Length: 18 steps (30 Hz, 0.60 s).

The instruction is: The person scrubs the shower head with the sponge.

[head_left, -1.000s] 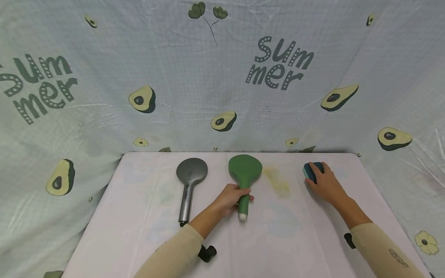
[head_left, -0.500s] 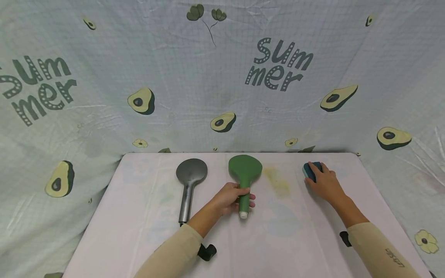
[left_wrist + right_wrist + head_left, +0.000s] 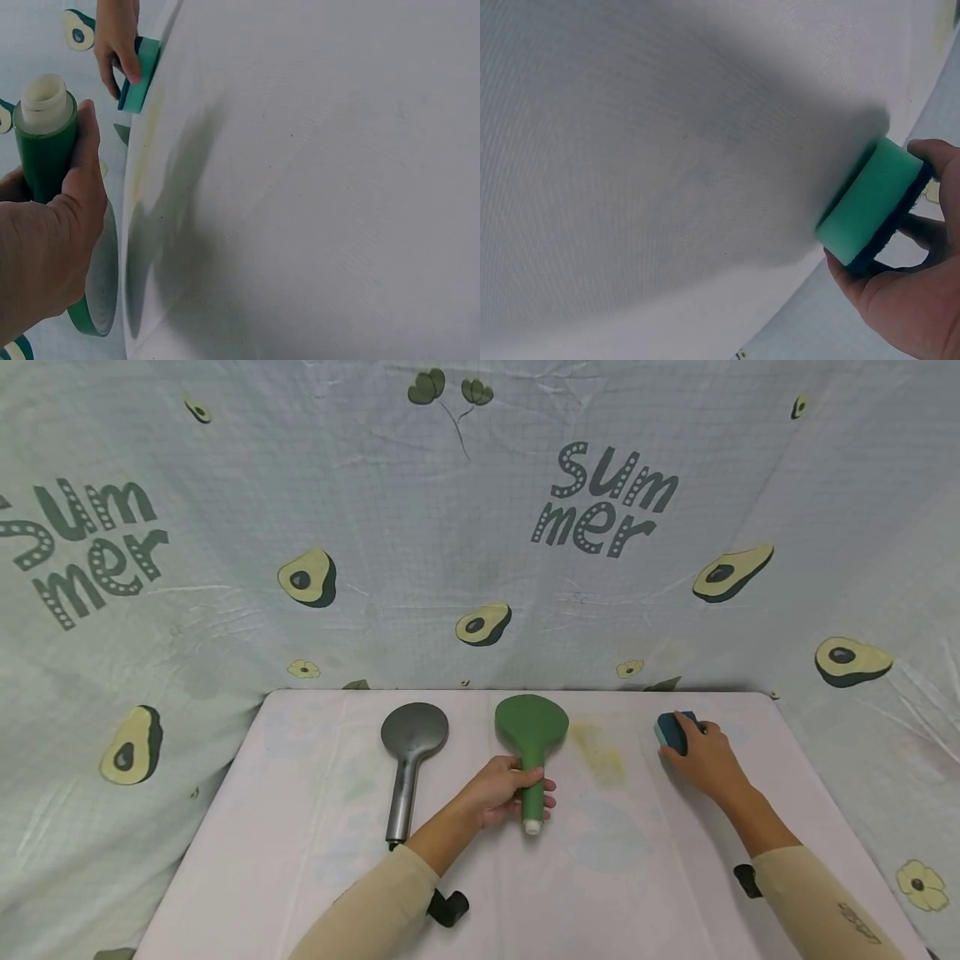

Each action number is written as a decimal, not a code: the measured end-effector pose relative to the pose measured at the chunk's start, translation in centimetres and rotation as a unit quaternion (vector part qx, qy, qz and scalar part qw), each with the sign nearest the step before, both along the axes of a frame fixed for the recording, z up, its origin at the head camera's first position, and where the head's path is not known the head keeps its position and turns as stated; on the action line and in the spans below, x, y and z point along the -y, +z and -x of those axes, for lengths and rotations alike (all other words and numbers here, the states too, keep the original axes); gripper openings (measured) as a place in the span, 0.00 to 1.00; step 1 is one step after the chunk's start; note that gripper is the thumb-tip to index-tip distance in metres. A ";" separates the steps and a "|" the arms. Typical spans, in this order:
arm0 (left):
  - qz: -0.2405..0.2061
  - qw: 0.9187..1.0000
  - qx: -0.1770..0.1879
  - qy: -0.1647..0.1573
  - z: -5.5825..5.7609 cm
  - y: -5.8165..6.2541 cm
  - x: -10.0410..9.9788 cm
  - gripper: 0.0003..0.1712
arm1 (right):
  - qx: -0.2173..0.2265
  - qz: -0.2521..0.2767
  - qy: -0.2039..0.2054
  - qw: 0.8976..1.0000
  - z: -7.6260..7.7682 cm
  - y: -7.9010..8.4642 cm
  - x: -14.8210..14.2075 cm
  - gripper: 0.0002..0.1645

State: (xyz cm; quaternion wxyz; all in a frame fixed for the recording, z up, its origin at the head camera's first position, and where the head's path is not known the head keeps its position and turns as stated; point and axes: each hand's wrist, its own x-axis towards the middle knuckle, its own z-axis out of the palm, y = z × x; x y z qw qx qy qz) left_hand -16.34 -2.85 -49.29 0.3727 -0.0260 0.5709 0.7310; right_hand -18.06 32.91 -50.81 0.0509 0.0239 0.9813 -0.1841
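Near the far edge of the cloth-covered table (image 3: 600, 893), mid-width: green handheld shower head (image 3: 532, 727), handle grasped by the left hand (image 3: 501, 789), thumb over the top. Hollow white connector (image 3: 45, 97) faces the near edge; the shadow in the left wrist view suggests the head is off the cloth. Toward the far right corner: right hand (image 3: 705, 760) pinches a two-layer sponge (image 3: 670, 732), foam side down; contact with the cloth cannot be told. Gray handheld shower head (image 3: 415, 728) lies left, apart, untouched.

Risks (judged): broad head could twist in a one-handed grip; a leftward swing could strike the gray one; a loosened pinch could lose the sponge over the far edge; rubbing the yellow stain (image 3: 597, 752) could spread it.
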 end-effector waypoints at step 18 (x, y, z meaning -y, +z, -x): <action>-0.009 0.998 -0.066 -0.003 -0.8 0.7 0.8 0.29 | -0.089 0.029 0.061 0.994 -0.6 2.5 1.6 0.44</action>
